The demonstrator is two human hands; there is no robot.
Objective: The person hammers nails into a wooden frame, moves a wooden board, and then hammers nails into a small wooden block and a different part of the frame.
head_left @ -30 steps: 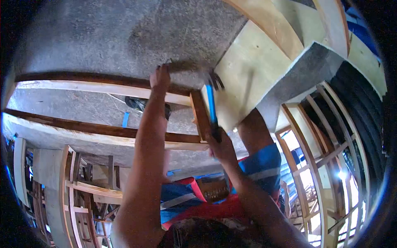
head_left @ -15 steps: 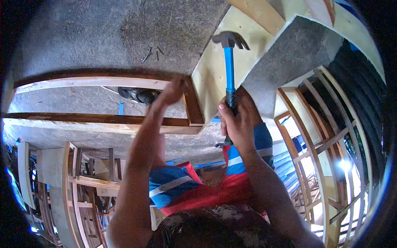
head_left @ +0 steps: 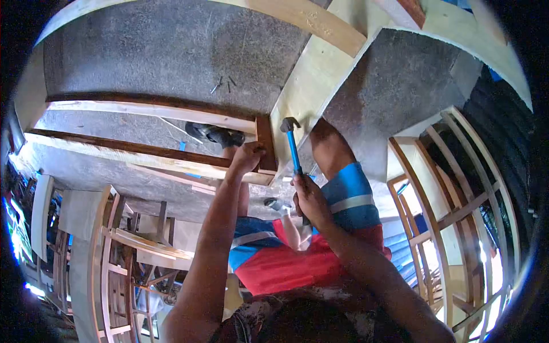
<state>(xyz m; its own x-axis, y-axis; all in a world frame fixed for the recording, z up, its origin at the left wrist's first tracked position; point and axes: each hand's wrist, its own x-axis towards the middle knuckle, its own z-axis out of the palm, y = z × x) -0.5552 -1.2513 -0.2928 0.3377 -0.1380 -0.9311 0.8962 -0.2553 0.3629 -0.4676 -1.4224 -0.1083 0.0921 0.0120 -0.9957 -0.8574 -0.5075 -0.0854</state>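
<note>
My right hand is wrapped round the dark grip of a claw hammer. The hammer has a blue shaft, and its head is up near the edge of a pale plywood panel. My left hand is closed, with its fingers pressed together at the near corner of a wooden frame. It rests by the short end piece that joins the two long rails. Whatever those fingers pinch is too small to make out.
Several nails lie on the concrete floor. A curved wooden beam crosses at the top. Slatted wooden frames stand at right and lower left. A sandaled foot is between the rails.
The view has shifted. The hammer is lower and further left, its head now close to the left hand. My left hand has moved down the end piece to the near rail's corner.
</note>
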